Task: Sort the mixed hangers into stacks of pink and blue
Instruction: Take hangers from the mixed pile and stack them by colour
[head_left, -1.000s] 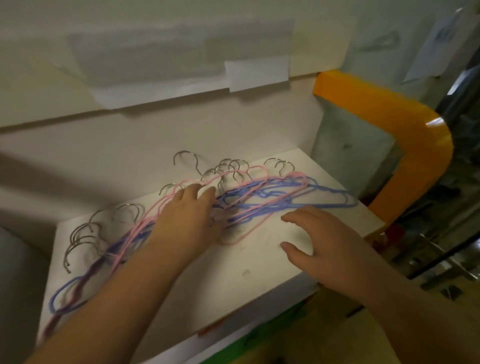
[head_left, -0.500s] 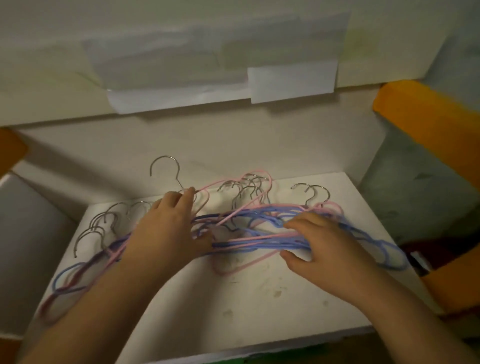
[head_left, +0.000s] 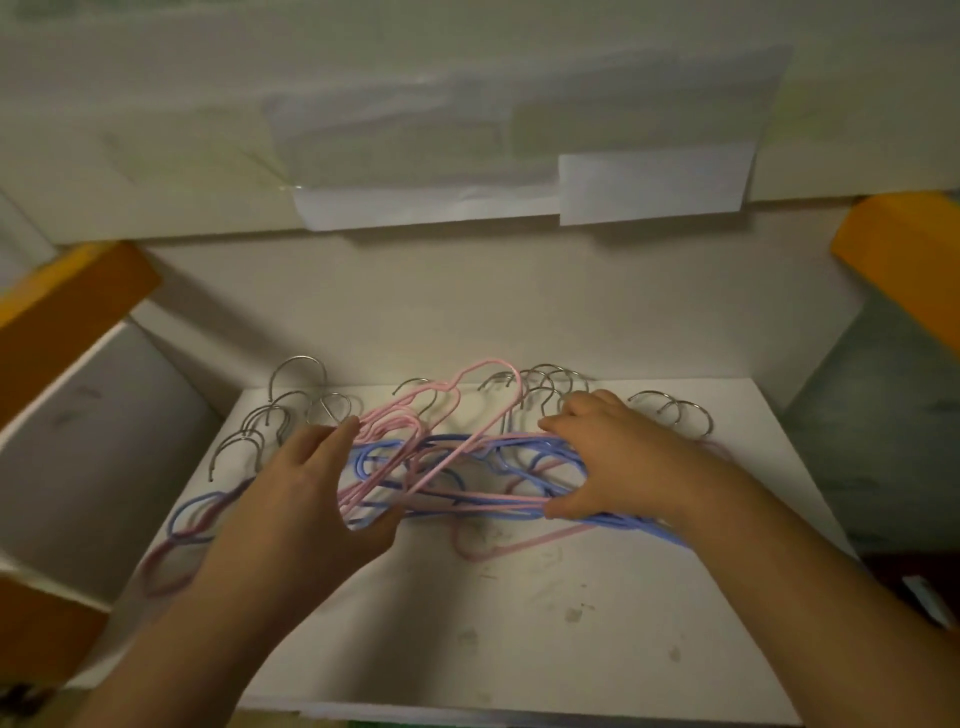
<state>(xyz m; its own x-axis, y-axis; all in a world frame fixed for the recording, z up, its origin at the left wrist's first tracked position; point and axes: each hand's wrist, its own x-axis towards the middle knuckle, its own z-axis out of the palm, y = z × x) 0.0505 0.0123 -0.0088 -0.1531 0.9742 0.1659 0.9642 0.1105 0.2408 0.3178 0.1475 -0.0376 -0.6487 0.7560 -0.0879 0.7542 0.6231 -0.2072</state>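
A tangled pile of thin pink and blue hangers (head_left: 467, 467) with steel hooks lies across the back of a white table (head_left: 545, 623). My left hand (head_left: 317, 499) grips the pile's left side, thumb under and fingers over the pink hangers (head_left: 395, 423). My right hand (head_left: 618, 462) grips the right side, thumb beneath the blue hangers (head_left: 519, 452) and fingers curled over the top. One pink hanger (head_left: 488, 400) rises tilted out of the middle. More hangers trail off to the left (head_left: 187, 530) and right behind my arms.
A pale wall with taped white paper sheets (head_left: 649, 187) stands right behind the table. Orange beams sit at the left (head_left: 67, 312) and right (head_left: 904, 249). A white shelf panel (head_left: 78, 467) borders the table's left side. The table's front half holds only smudges.
My right hand moved from the bare table onto the pile and closed on its right side. My left hand took hold of the left side. One pink hanger lifted up from the middle.
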